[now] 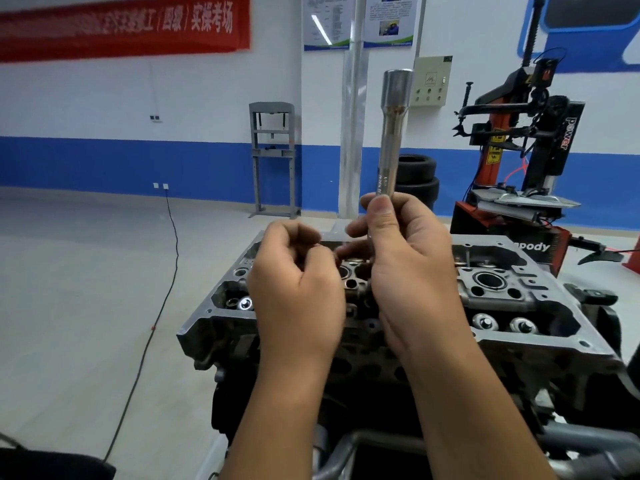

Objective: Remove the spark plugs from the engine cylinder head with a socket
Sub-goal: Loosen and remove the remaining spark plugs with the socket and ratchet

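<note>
While the right hand (405, 258) grips the upright socket (393, 133) by its lower end — wide mouth above the fingers — the left hand (298, 282) curls, its contents hidden, over the cylinder head (502, 289).

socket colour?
Bright silver metal, polished, seen in the head view: the long socket stands upright, gripped by the right hand.

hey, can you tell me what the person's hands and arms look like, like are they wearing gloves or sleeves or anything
Both are bare. The left hand and right hand wear no gloves, and no rings, watch or wristband show. Both forearms are uncovered as far down as the bottom edge of the picture, so no sleeve is visible. The fingernails that show are short.
</note>
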Available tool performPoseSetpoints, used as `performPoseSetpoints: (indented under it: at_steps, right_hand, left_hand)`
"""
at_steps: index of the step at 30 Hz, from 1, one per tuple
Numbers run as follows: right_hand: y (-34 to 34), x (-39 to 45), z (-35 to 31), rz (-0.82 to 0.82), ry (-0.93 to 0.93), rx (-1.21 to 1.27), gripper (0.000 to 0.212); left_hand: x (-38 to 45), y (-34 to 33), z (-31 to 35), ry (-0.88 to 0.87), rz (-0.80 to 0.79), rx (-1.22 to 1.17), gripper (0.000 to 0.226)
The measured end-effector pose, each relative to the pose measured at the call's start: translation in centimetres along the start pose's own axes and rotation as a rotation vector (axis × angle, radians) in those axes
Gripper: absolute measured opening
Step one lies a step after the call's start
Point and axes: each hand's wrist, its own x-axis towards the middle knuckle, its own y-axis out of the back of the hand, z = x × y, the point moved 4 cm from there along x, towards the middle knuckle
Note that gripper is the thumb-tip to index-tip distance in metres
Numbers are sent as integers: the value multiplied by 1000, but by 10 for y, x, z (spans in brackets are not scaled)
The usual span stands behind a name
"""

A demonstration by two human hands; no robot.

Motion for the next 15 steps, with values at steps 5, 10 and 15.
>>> performPoseSetpoints:
  at_steps: [5,10,15]
  right_hand:
    - [-3,1,-15,31,30,97,18]
    - [-6,6,-27,56,113,143,19]
    - [-7,9,-35,63,165,128,16]
  left_hand:
    - [3,-2,-3,2,-106,70,30]
    - [3,-7,0,1,-456,192,33]
    - [-5,-16,4,-121,-608,502,13]
